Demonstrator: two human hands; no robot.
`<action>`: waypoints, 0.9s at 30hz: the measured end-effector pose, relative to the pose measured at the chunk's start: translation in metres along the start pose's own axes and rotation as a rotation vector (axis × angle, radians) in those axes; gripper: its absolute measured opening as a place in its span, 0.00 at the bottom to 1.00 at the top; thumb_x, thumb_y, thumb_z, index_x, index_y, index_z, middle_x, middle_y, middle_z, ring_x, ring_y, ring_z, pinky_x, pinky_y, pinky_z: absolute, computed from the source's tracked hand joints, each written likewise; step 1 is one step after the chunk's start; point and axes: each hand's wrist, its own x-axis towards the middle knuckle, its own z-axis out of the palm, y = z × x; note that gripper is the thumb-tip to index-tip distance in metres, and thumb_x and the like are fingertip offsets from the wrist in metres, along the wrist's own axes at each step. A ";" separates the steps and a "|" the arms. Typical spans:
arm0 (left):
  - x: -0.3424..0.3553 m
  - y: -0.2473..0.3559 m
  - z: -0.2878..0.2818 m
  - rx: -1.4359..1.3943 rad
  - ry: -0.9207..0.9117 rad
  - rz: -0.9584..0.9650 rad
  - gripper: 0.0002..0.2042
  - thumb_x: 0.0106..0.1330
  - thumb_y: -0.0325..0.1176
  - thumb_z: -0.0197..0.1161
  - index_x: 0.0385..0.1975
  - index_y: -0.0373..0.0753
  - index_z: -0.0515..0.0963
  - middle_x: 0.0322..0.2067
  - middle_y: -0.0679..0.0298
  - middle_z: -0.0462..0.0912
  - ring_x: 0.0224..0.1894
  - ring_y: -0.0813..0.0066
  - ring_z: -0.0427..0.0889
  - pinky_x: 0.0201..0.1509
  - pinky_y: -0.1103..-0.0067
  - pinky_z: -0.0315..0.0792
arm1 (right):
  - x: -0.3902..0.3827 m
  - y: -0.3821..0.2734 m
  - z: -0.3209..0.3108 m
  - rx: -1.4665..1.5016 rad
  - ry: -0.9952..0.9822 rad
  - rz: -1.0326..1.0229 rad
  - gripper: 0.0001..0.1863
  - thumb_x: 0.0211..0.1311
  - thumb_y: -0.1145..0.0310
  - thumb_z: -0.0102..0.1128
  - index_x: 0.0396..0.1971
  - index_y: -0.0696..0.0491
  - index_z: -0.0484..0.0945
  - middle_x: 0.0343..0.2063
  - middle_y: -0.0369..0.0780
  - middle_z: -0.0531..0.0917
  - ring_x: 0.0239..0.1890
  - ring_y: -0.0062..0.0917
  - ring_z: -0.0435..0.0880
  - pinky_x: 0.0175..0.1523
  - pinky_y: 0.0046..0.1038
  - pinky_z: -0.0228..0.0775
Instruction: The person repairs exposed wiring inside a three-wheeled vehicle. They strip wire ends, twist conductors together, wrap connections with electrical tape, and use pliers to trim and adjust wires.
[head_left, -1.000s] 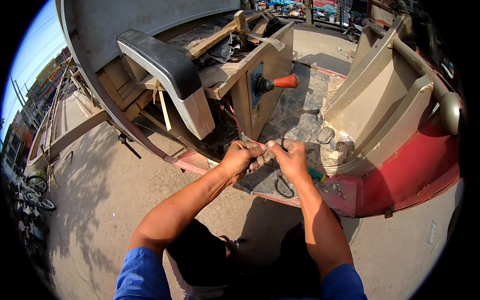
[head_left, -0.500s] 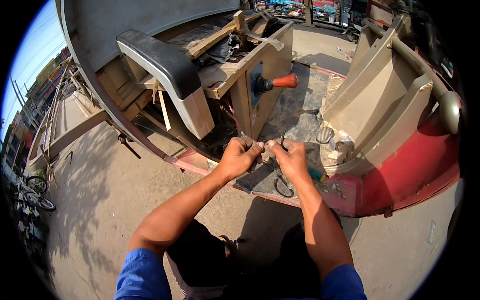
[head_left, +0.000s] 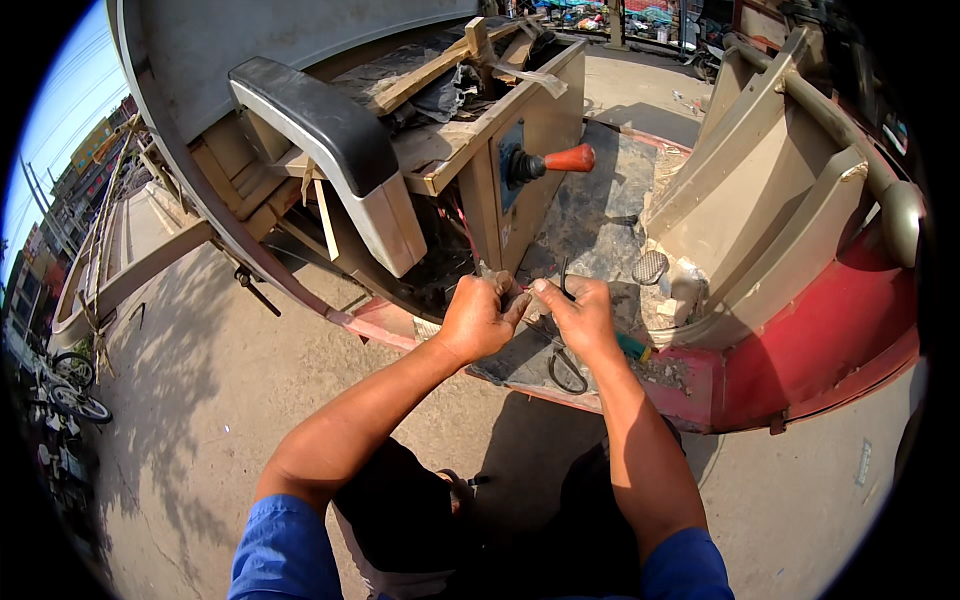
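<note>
My left hand [head_left: 480, 315] and my right hand [head_left: 578, 315] are close together over the edge of a vehicle's floor, both closed with thumbs and fingers pinched. A thin black cable [head_left: 568, 378] runs through my right hand: one end sticks up above the fingers and a loop hangs below it. Whatever my left fingers pinch is too small and hidden to name; a greyish scrap shows at their tips. Just beyond the hands stands a beige box frame [head_left: 540, 190] with a red-handled lever [head_left: 570, 161] on its side.
A black-and-grey armrest [head_left: 330, 140] juts out at left. Wood pieces [head_left: 425, 85] lie on the box frame. A round pedal [head_left: 650, 268] sits on the dirty floor, near the beige front panel [head_left: 760, 200]. A green-handled tool [head_left: 632, 347] lies right of my right hand.
My left fingers have shifted slightly, and the left thumb has drawn away a little from the right thumb. My right hand stays nearly in place with the cable.
</note>
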 end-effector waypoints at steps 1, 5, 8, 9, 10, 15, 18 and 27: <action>0.000 0.003 0.000 0.090 0.040 0.113 0.09 0.63 0.28 0.66 0.25 0.31 0.75 0.17 0.54 0.78 0.19 0.56 0.79 0.23 0.68 0.69 | -0.001 -0.002 0.001 0.019 0.005 -0.005 0.19 0.64 0.65 0.67 0.16 0.60 0.76 0.13 0.34 0.74 0.19 0.14 0.66 0.24 0.28 0.58; 0.002 0.008 -0.008 0.281 0.031 0.249 0.09 0.61 0.32 0.67 0.26 0.33 0.77 0.21 0.50 0.79 0.24 0.46 0.78 0.26 0.62 0.71 | -0.003 -0.004 0.000 0.058 -0.012 0.003 0.17 0.64 0.66 0.66 0.20 0.61 0.79 0.16 0.33 0.77 0.21 0.13 0.69 0.25 0.25 0.61; 0.006 0.010 -0.029 0.261 -0.016 0.174 0.10 0.63 0.36 0.66 0.30 0.34 0.79 0.24 0.53 0.79 0.24 0.50 0.78 0.26 0.64 0.70 | -0.001 -0.006 -0.005 0.099 -0.036 -0.030 0.14 0.65 0.67 0.66 0.24 0.62 0.82 0.19 0.33 0.80 0.24 0.13 0.71 0.28 0.24 0.64; 0.007 0.015 -0.035 0.232 0.000 0.130 0.11 0.64 0.37 0.66 0.30 0.33 0.79 0.27 0.52 0.79 0.28 0.51 0.79 0.30 0.65 0.71 | 0.000 -0.008 -0.006 0.118 -0.040 -0.051 0.13 0.65 0.67 0.66 0.26 0.62 0.82 0.20 0.33 0.81 0.24 0.13 0.72 0.29 0.23 0.65; 0.009 0.018 -0.038 0.203 0.015 0.086 0.12 0.65 0.37 0.65 0.31 0.32 0.79 0.30 0.51 0.80 0.33 0.52 0.80 0.33 0.66 0.72 | 0.001 -0.005 -0.005 0.141 -0.045 -0.068 0.13 0.65 0.67 0.65 0.27 0.62 0.83 0.21 0.33 0.81 0.25 0.13 0.72 0.30 0.23 0.65; 0.020 0.000 -0.035 -0.029 -0.166 0.342 0.12 0.67 0.35 0.62 0.38 0.30 0.80 0.32 0.50 0.79 0.40 0.50 0.76 0.46 0.63 0.70 | 0.002 -0.005 -0.002 0.160 -0.101 -0.154 0.10 0.66 0.68 0.65 0.31 0.62 0.84 0.22 0.34 0.82 0.28 0.14 0.74 0.33 0.25 0.67; 0.019 -0.002 -0.035 -0.020 -0.201 0.285 0.11 0.65 0.34 0.64 0.34 0.31 0.79 0.29 0.53 0.79 0.37 0.51 0.76 0.44 0.64 0.69 | -0.001 -0.014 -0.004 0.043 -0.142 -0.209 0.10 0.65 0.69 0.65 0.33 0.62 0.84 0.22 0.35 0.82 0.28 0.15 0.74 0.33 0.25 0.68; 0.014 -0.006 -0.025 0.063 -0.083 0.251 0.12 0.58 0.34 0.71 0.23 0.36 0.75 0.22 0.58 0.75 0.31 0.56 0.75 0.40 0.67 0.65 | 0.005 -0.006 0.004 0.092 -0.113 -0.085 0.12 0.65 0.67 0.65 0.27 0.61 0.83 0.19 0.32 0.78 0.24 0.13 0.68 0.28 0.24 0.61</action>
